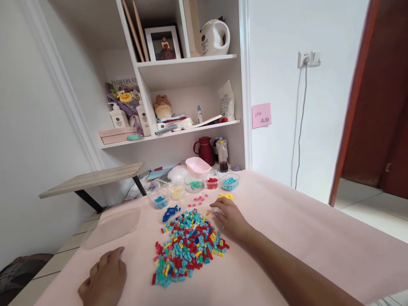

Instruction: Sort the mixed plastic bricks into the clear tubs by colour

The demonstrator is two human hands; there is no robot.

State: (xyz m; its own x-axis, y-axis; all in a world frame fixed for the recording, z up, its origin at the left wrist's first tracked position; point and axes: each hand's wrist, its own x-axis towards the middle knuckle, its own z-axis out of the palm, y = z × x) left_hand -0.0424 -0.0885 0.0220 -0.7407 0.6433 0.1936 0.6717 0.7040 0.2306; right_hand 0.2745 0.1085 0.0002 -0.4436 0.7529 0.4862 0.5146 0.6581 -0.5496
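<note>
Head view: right hand lies flat at the far right edge of the mixed brick pile mid-desk, fingers spread and holding nothing, apparently raking pieces out by colour; small blue, pink and yellow heaps sit just beyond. Left hand rests loosely curled and empty near the desk's left front edge, beside a clear lid. Five small clear tubs line the far edge, each with one colour, presumably for sorted bricks.

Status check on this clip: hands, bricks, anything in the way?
Left hand flat on the table, empty. Right hand at the far edge of the mixed brick pile, grip unclear. Small yellow bricks just beyond its fingertips. Nothing blocking.
</note>
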